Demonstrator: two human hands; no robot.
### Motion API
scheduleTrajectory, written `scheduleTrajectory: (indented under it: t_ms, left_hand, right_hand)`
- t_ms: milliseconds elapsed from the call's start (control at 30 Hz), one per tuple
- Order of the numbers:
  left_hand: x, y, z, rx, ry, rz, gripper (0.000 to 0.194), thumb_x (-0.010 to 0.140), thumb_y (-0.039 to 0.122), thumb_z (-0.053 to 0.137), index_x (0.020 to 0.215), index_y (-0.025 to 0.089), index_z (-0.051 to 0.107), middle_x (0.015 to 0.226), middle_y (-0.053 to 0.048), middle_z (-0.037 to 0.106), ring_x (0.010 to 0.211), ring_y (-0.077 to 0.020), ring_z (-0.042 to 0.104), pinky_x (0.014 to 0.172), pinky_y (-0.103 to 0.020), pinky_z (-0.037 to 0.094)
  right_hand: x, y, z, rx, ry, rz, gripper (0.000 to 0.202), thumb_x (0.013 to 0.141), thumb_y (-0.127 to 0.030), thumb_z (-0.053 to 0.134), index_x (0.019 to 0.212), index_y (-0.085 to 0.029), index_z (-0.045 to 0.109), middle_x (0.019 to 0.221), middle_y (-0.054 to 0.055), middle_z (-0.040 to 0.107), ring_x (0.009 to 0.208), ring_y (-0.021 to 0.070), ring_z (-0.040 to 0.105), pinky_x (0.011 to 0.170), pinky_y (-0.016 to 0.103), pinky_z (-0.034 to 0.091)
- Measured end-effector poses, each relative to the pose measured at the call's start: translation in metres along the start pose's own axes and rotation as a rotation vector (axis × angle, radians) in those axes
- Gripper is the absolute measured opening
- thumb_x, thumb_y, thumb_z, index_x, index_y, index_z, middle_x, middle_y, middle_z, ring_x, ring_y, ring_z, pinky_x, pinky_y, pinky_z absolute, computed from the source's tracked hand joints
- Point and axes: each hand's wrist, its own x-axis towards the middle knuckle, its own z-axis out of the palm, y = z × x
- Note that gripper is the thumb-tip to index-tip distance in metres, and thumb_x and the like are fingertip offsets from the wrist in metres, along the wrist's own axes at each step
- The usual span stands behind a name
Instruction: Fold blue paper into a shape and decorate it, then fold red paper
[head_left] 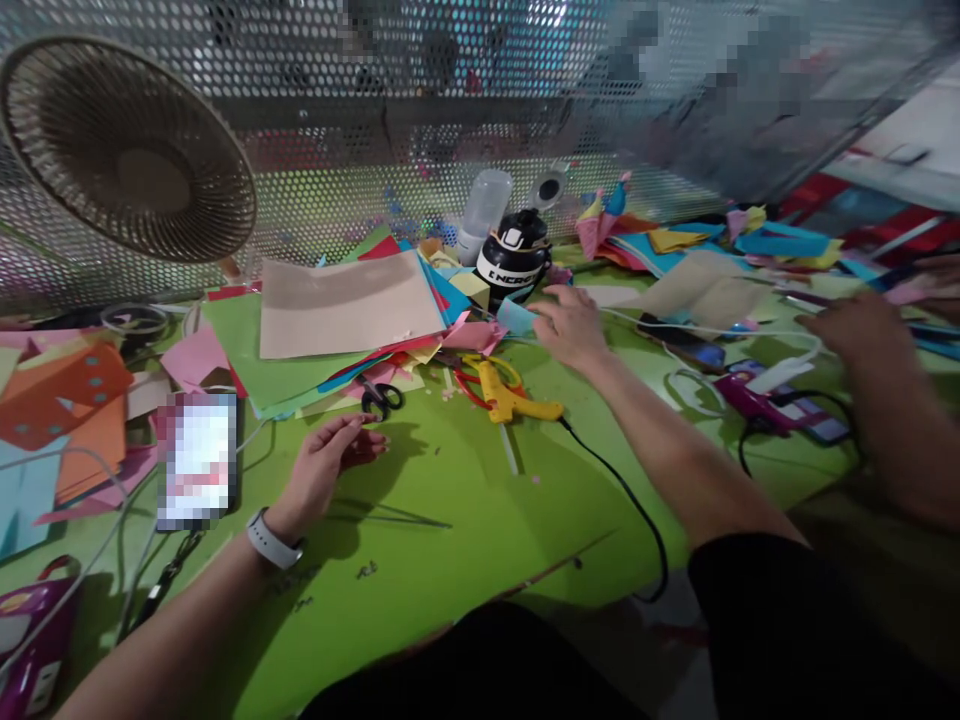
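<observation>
My left hand, a pale watch on its wrist, hovers over the green table with loosely curled fingers. Nothing shows in it. Just beyond its fingertips lie small black-handled scissors. My right hand reaches toward the back, its fingertips at a small light blue paper piece in front of a black bottle. The fingers appear to grip the paper's edge. Between my hands rests a yellow hot glue gun, a glue stick beneath it. Thin metal tweezers lie nearer to me.
Stacked coloured paper sheets lie at the back. A fan stands at left, near a phone and orange paper. The glue gun's black cord runs off the front edge. Another person's hand is at right, beyond a purple device.
</observation>
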Motion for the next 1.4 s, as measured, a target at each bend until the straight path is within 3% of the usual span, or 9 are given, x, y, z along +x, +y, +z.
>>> scheduleTrajectory:
  t_ms: [200,400,567,733,900,1000,1167,1267,1400]
  left_hand:
    - [-0.001,0.001,0.001,0.02,0.011,0.012,0.039,0.079,0.046,0.079,0.103,0.015,0.074,0.087,-0.007,0.078,0.079,-0.0168,0.074,0.081,-0.029,0.059]
    - [0.0,0.0,0.0,0.022,0.0,0.01,0.037,0.081,0.045,0.078,0.103,0.016,0.074,0.087,-0.006,0.078,0.08,-0.0168,0.074,0.081,-0.03,0.059]
    - [0.0,0.0,0.001,0.029,0.008,0.007,0.037,0.081,0.044,0.078,0.104,0.015,0.073,0.087,-0.007,0.078,0.08,-0.0172,0.074,0.082,-0.03,0.059]
    - [-0.001,0.0,0.003,0.016,-0.003,0.013,0.037,0.079,0.046,0.079,0.101,0.016,0.074,0.085,-0.006,0.078,0.078,-0.0176,0.073,0.08,-0.03,0.059]
    - [-0.001,-0.002,0.003,0.007,0.002,0.011,0.038,0.078,0.047,0.079,0.099,0.016,0.074,0.084,-0.006,0.078,0.076,-0.0167,0.073,0.08,-0.03,0.059]
    - [0.0,-0.003,0.003,0.0,-0.005,0.01,0.037,0.079,0.046,0.078,0.1,0.015,0.074,0.085,-0.007,0.078,0.076,-0.0163,0.073,0.08,-0.03,0.059]
    - [0.0,-0.003,0.005,-0.027,0.001,0.011,0.028,0.083,0.038,0.075,0.097,0.015,0.074,0.082,-0.008,0.078,0.076,-0.0186,0.074,0.082,-0.034,0.059]
    - [-0.001,-0.003,0.005,-0.019,0.013,0.006,0.024,0.085,0.036,0.073,0.097,0.015,0.074,0.082,-0.009,0.077,0.076,-0.0186,0.073,0.082,-0.034,0.059]
    - [0.0,-0.002,0.002,-0.009,0.014,0.015,0.023,0.087,0.035,0.07,0.098,0.015,0.074,0.084,-0.009,0.078,0.077,-0.0192,0.074,0.081,-0.035,0.058]
  right_hand:
    - [0.007,-0.008,0.008,0.107,-0.036,0.01,0.045,0.088,-0.032,0.057,0.126,-0.01,0.062,0.117,0.021,0.068,0.109,0.0364,0.06,0.094,0.049,0.045]
    - [0.007,-0.007,0.006,0.17,-0.089,-0.043,0.022,0.09,-0.023,0.052,0.094,-0.018,0.072,0.094,0.013,0.074,0.09,0.0303,0.066,0.086,0.044,0.048]
    - [0.021,-0.027,0.014,0.335,-0.098,-0.13,0.023,0.09,-0.02,0.05,0.094,-0.018,0.073,0.097,0.014,0.074,0.097,0.0294,0.064,0.092,0.044,0.046]
    - [0.045,-0.042,0.039,0.463,-0.15,-0.144,0.03,0.08,-0.011,0.047,0.095,-0.019,0.073,0.095,0.007,0.076,0.087,0.0232,0.067,0.077,0.034,0.051]
    - [0.053,-0.048,0.051,0.48,-0.153,-0.178,0.027,0.074,-0.01,0.05,0.088,-0.016,0.073,0.091,0.01,0.076,0.087,0.0253,0.067,0.078,0.035,0.051]
    - [0.052,-0.049,0.049,0.467,-0.135,-0.2,0.025,0.075,-0.01,0.051,0.085,-0.018,0.072,0.092,0.011,0.075,0.094,0.0279,0.066,0.087,0.039,0.049]
    - [0.051,-0.059,0.047,0.404,0.002,-0.121,0.037,0.089,-0.015,0.04,0.11,-0.02,0.07,0.112,0.015,0.072,0.112,0.031,0.061,0.099,0.049,0.045]
    - [0.051,-0.061,0.043,0.406,-0.057,-0.172,0.033,0.085,-0.018,0.049,0.109,-0.019,0.072,0.108,0.014,0.074,0.105,0.0307,0.065,0.094,0.046,0.05]
    - [0.049,-0.043,0.025,0.393,-0.136,-0.24,0.034,0.08,-0.027,0.062,0.109,-0.017,0.074,0.11,0.012,0.076,0.102,0.0302,0.068,0.094,0.043,0.05]
